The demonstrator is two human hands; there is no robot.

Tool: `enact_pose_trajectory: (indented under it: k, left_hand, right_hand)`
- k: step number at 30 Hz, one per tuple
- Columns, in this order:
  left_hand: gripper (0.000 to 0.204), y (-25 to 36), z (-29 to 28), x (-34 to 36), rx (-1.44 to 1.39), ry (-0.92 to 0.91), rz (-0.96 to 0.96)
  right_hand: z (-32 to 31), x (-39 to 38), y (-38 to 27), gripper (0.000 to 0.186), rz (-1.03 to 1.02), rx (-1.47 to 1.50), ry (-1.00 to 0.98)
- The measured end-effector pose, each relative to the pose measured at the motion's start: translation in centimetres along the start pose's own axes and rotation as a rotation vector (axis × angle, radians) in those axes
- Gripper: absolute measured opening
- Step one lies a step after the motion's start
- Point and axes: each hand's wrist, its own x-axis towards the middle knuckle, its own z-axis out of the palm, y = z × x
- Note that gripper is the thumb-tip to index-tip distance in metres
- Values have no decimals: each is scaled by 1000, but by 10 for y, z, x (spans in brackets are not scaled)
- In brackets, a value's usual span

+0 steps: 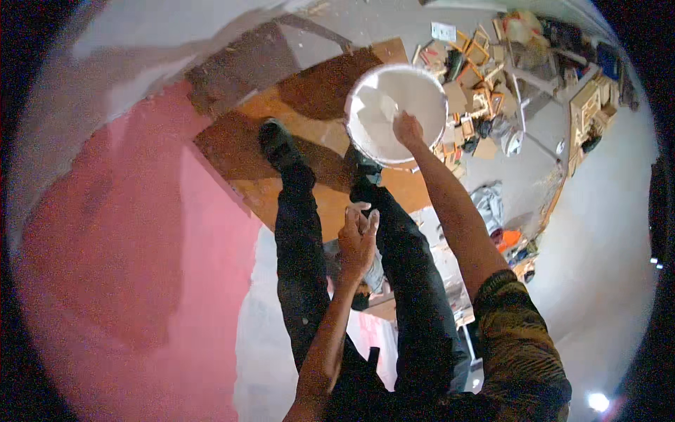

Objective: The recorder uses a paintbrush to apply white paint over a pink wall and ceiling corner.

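Fingers, right: right hand (407,129) reaches down into the white bucket (365,105); fingers bent inside it, whether they clamp anything cannot be told.
Fingers, left: left hand (357,238) curled together near the right thigh; something may be in the fist, too blurred to tell.
Bucket: round, white, with white contents; stands on the wooden boards (309,133) just ahead of the right shoe (363,167).
Left shoe (275,143): dark, planted on the boards, apart from the bucket.
Legs: dark trousers (299,267), seen from above, both feet on the boards.
Wall (119,232): left of the legs, part pink, part white.
Floor below (598,232): pale grey, well beneath the boards.
Clutter (485,91): wooden frames, boxes and scraps, heaped on the floor to the right of the bucket.
Sleeve (520,344): patterned yellow and dark, on the right upper arm.
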Motion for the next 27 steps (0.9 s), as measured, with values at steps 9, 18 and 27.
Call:
enact_pose_trajectory:
  k: [9,18,27]
  left_hand:
    - [25,56,-95,-35,304,86,480]
    - [25,320,-284,-94,398,416,702]
    - [33,675,-419,-279,629,1128,1743]
  right_hand:
    - [-110,-99,32,18,-283,-437,211]
    - [-242,-239,-58,36,45,179,656]
    - [-470,-310,-191,24,-302,496,1305]
